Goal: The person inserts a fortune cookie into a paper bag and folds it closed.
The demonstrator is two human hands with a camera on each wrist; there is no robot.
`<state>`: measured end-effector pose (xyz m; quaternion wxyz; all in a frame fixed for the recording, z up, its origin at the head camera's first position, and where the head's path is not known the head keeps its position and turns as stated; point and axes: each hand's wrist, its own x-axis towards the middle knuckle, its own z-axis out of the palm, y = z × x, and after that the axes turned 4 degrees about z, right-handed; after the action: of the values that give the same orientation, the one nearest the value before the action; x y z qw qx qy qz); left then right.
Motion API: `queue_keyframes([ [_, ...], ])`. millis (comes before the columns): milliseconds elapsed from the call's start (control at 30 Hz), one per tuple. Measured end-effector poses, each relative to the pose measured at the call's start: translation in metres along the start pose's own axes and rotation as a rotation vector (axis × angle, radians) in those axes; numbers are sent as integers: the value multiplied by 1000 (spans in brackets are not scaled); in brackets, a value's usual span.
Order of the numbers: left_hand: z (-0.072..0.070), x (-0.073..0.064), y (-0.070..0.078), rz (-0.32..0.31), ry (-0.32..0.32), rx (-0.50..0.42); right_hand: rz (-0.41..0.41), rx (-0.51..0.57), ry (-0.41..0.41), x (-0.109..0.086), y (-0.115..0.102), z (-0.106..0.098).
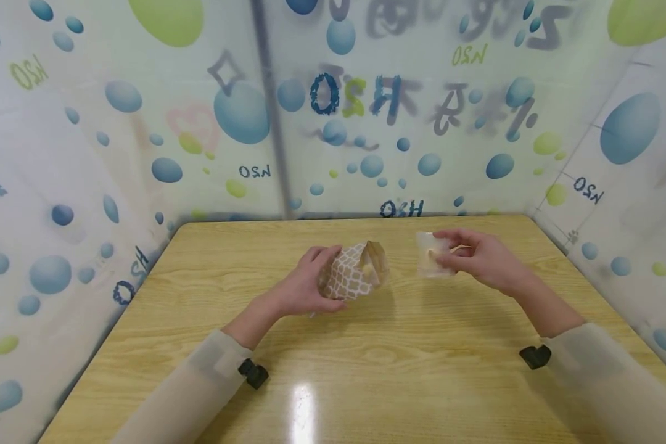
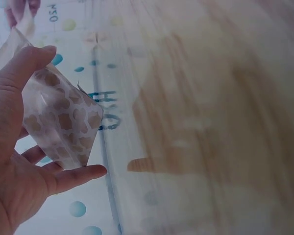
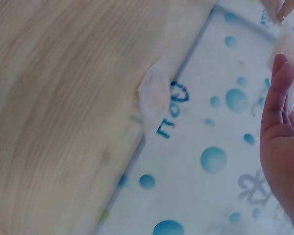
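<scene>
My left hand [image 1: 309, 285] grips a brown paper bag [image 1: 346, 276] with a white lattice pattern, thumb on one side and fingers round the other. The bag is tilted, its mouth facing right, and a pale spot shows at the opening. To the right, my right hand [image 1: 483, 259] pinches the right side of a small translucent packet [image 1: 424, 250] with something light yellow in it. Bag and packet are apart, both over the table. In the left wrist view the patterned bag [image 2: 63, 117] lies between thumb and fingers; the right wrist view has the packet [image 3: 284, 49] above my fingers.
A glossy wooden table [image 1: 399, 370] spreads beneath both hands and ends at a dotted curtain wall [image 1: 333, 148]. A pale translucent shape [image 3: 155, 93] appears by the table edge in the right wrist view. Each sleeve cuff carries a small black device [image 1: 253, 373].
</scene>
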<state>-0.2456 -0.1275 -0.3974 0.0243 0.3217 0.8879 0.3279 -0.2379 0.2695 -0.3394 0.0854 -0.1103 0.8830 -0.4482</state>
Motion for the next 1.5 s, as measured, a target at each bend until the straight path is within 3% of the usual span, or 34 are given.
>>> queue_keyframes([
  [167,0,0,0,3,-2,-3,-61,46,-27,0,-21,13],
  [333,-1,0,0,8,-6,-11,-122,-4,-54,4,-35,26],
  [567,1,-1,2,23,-22,-24,-144,-80,-102,15,-46,41],
  [967,2,1,5,40,-38,-7,-205,-189,-95,23,-53,43],
  [1267,4,2,6,34,-33,-27,-239,-229,-100,27,-54,62],
  [1500,3,1,5,26,-28,-29,-267,-225,-46,24,-52,66],
])
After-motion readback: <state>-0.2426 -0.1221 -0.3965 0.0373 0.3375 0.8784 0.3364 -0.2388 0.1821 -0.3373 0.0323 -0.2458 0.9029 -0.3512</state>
